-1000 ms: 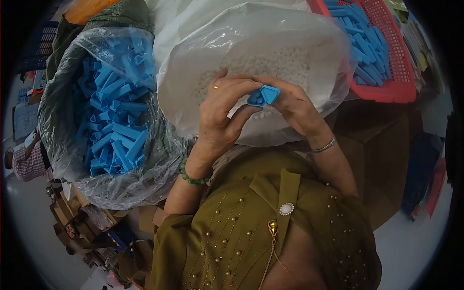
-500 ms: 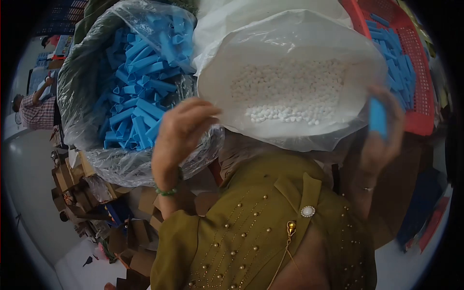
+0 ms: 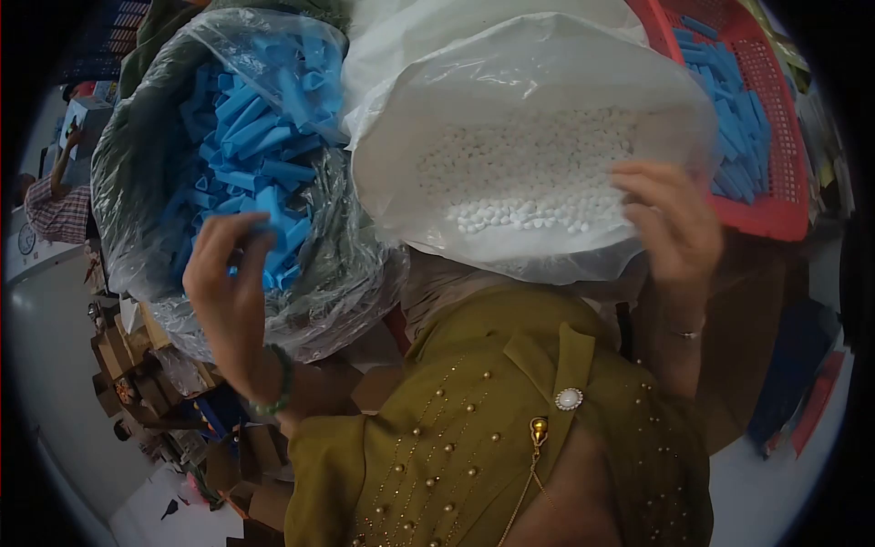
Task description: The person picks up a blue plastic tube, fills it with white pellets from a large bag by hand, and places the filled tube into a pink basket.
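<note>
My left hand (image 3: 228,283) is at the near edge of a clear plastic bag (image 3: 137,219) filled with blue triangular tubes (image 3: 246,128). Its thumb and fingers curl around one blue piece (image 3: 273,223). Over the right part of a white bag (image 3: 529,77) of small white pellets (image 3: 519,216) is my right hand (image 3: 674,219), its fingers apart and slightly bent, with nothing seen in them. The pellets lie just left of those fingertips.
A red basket (image 3: 786,155) holding more blue tubes (image 3: 743,128) stands at the upper right. Cardboard boxes (image 3: 114,351) are piled at the lower left. Another person in a checked shirt (image 3: 56,210) is at the far left.
My left hand has moved left from the white bag's edge to the blue tubes. My right hand has moved left over the pellets, and the blue piece it held is gone from it.
</note>
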Available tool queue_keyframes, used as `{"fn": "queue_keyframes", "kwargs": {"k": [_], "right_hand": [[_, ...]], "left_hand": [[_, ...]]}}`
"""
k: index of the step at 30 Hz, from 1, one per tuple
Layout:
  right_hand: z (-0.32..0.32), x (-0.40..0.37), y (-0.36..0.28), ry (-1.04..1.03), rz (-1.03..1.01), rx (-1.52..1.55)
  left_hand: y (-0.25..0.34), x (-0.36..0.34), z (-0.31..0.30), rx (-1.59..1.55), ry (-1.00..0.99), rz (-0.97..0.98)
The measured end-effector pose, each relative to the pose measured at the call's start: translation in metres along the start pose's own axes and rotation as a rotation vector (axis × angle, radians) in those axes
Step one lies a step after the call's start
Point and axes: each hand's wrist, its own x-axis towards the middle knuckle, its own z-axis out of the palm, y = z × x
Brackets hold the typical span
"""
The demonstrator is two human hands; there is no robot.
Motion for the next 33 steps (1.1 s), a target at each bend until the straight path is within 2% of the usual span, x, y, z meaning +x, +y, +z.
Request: {"fn": "queue_keyframes", "kwargs": {"k": [1,2,4,6,8,9,10,11,12,14,18,20,21,23,24,26,27,29,30,32,33], "right_hand": [[0.012,0.001,-0.001,-0.086,-0.095,0.019],[0.023,0.003,-0.002,-0.171,-0.193,0.041],[0.042,0.007,-0.013,-0.245,-0.349,0.128],[0.053,0.009,-0.017,-0.293,-0.341,0.151],[0.054,0.009,-0.009,-0.345,-0.328,0.177],[0.050,0.013,0.003,-0.318,-0.245,0.061],[0.046,0.017,0.016,-0.294,-0.163,-0.054],[0.046,0.018,0.029,-0.187,-0.121,-0.248],[0.048,0.019,0.043,-0.190,-0.118,-0.253],[0.054,0.017,0.066,-0.187,-0.015,-0.667],[0.082,0.018,0.072,-0.129,-0.051,-0.638],[0.082,0.021,0.073,-0.107,0.027,-0.386],[0.078,0.022,0.069,-0.106,0.030,-0.385],[0.067,0.023,0.056,-0.151,0.218,-0.080],[0.067,0.021,0.055,-0.152,0.221,-0.079],[0.068,0.018,0.052,-0.144,0.376,0.369],[0.069,0.018,0.052,-0.144,0.374,0.370],[0.072,0.016,0.053,-0.147,0.449,0.473],[0.071,0.015,0.051,-0.146,0.448,0.473],[0.070,0.014,0.047,-0.138,0.431,0.455],[0.069,0.013,0.047,-0.135,0.431,0.455]], "left_hand": [[0.019,-0.007,-0.004,-0.103,-0.113,0.026],[0.030,-0.006,0.003,-0.113,-0.117,0.029],[0.049,-0.006,0.016,-0.395,-0.468,0.295],[0.055,0.007,0.055,-0.665,-0.576,0.392],[0.054,0.020,0.099,-0.846,-0.552,0.505],[0.056,0.022,0.118,-0.853,-0.558,0.509],[0.057,0.024,0.135,-0.787,-0.453,0.325],[0.056,0.025,0.151,-0.717,-0.347,0.141],[0.051,0.025,0.165,-0.724,-0.349,0.140],[0.042,0.024,0.191,-0.120,-0.304,0.336],[0.044,0.028,0.217,-0.137,-0.281,0.283],[0.047,0.032,0.216,-0.472,-0.331,0.060],[0.048,0.034,0.210,-0.471,-0.335,0.060],[0.049,0.034,0.192,-0.627,-0.423,-0.061],[0.050,0.032,0.187,-0.626,-0.426,-0.063],[0.052,0.029,0.178,-0.908,-0.447,-0.144],[0.053,0.028,0.177,-0.907,-0.446,-0.143],[0.058,0.027,0.177,-0.786,-0.306,0.105],[0.062,0.028,0.175,-0.785,-0.306,0.106],[0.071,0.029,0.169,-0.562,-0.191,0.277],[0.070,0.028,0.169,-0.563,-0.193,0.279]]}}
